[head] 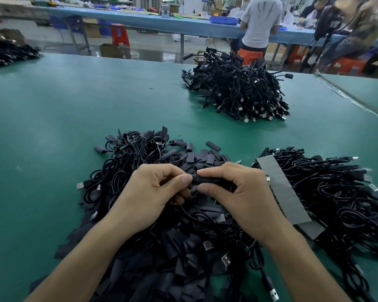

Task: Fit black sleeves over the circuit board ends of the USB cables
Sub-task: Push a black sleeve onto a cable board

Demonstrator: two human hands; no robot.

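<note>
- A heap of loose sleeves point(162, 269) and cables lies at the near edge of the worktop point(52, 127).
- Above the heap, the left hand point(148, 192) and right hand point(238, 192) each pinch one end of a black sleeve point(202, 182), with thumbs and curled fingers closed on it.
- A cable bundle point(336, 192) lies by the right edge.
- Another cable pile point(238, 90) sits near the far edge.

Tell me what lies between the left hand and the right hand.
In the head view, a black sleeve bridges the gap: the left hand pinches one end, the right hand curls round the other.
</note>
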